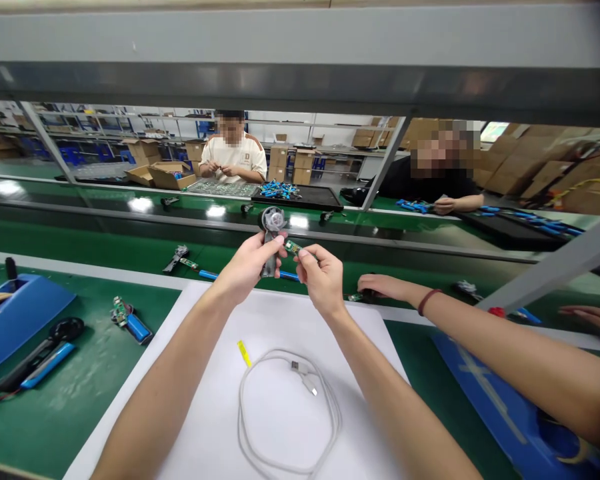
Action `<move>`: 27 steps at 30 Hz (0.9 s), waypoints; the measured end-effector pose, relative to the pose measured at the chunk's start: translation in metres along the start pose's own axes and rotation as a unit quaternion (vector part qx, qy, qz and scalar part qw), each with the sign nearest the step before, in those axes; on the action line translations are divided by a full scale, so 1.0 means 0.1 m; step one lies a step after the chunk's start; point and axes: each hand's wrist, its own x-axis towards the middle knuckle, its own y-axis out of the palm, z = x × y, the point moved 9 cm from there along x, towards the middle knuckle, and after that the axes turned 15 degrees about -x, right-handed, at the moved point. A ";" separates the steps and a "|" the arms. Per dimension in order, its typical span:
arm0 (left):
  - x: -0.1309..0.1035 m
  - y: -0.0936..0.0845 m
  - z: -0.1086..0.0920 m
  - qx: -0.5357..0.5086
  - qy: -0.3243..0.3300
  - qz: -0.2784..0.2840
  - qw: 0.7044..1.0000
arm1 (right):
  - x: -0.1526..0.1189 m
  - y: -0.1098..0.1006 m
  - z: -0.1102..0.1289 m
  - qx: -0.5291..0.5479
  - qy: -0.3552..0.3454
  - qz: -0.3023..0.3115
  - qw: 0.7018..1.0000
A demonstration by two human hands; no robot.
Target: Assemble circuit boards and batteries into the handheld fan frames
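My left hand (261,259) is closed around a grey fan-like unit (273,223), whose round end points up. In my right hand (323,272), thumb and fingers pinch a small green circuit board (293,247) close beside that unit. A blue cylindrical cell (290,276) shows between my hands, partly hidden by them. Below lies a white sheet (205,373) bearing a coiled white USB cable (241,427) with a yellow tag (244,353).
Similar units with boards and blue cells (137,328) lie at left. Blue tape holders (35,313) stand at both sides. A person's arm (460,327) reaches in from the right. Two people sit beyond the green conveyor (105,233). A metal beam (300,40) crosses above.
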 end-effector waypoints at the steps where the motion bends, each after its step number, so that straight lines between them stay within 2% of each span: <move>1: 0.03 -0.04 0.09 -0.007 -0.025 -0.005 1.000 | 0.00 0.01 -0.15 0.018 0.030 0.000 0.999; 5: 0.19 -0.26 0.47 -0.004 -0.103 -0.037 0.994 | -0.07 0.08 -0.72 0.064 0.126 0.000 0.990; 9: 0.29 -0.44 0.70 0.003 -0.119 -0.060 0.991 | -0.15 0.15 -1.00 0.085 0.168 0.003 0.982; 16: 0.32 -0.45 0.81 -0.011 -0.108 -0.066 0.992 | -0.23 0.14 -1.07 0.076 0.176 -0.012 0.981; 23: 0.33 -0.49 0.91 -0.029 -0.086 -0.062 0.994 | -0.11 0.12 -1.12 0.053 0.164 -0.014 0.985; 27: 0.28 -0.43 0.92 -0.048 -0.083 -0.065 0.993 | -0.10 0.07 -1.05 0.052 0.167 -0.020 0.984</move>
